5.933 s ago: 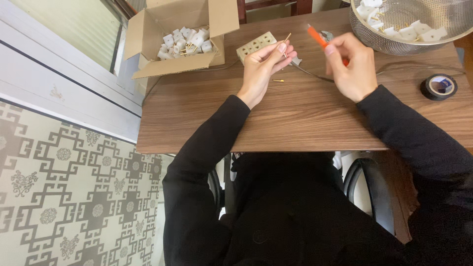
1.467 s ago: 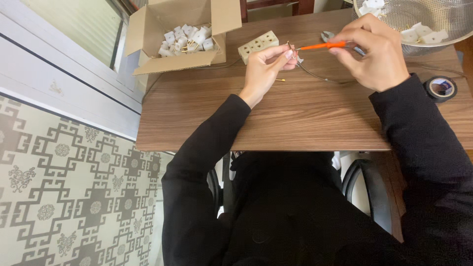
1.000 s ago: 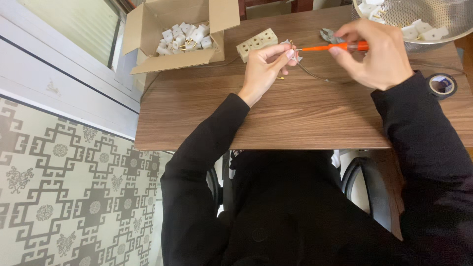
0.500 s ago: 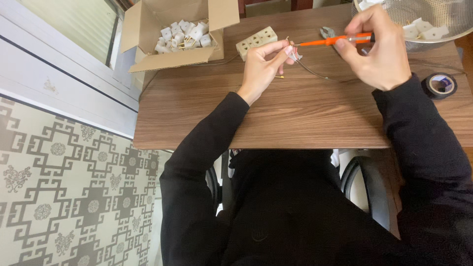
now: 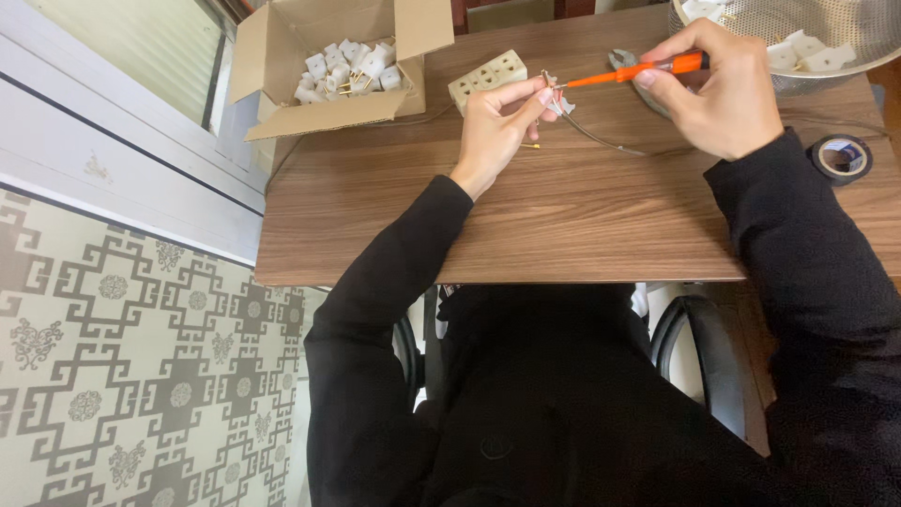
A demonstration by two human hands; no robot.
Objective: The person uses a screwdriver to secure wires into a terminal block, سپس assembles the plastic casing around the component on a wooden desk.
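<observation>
head view, steeply down, table (image 5: 563, 225) near

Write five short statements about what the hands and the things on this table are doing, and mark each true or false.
1. The right hand holds an orange screwdriver. True.
2. The left hand lies flat and empty on the table. False: its fingers pinch a small white part at the screwdriver's tip.
3. The cardboard box holds small white pieces. True.
4. The roll of black tape sits inside the box. False: it lies on the table by the right sleeve.
5. A metal bowl stands at the table's far right corner. True.
</observation>
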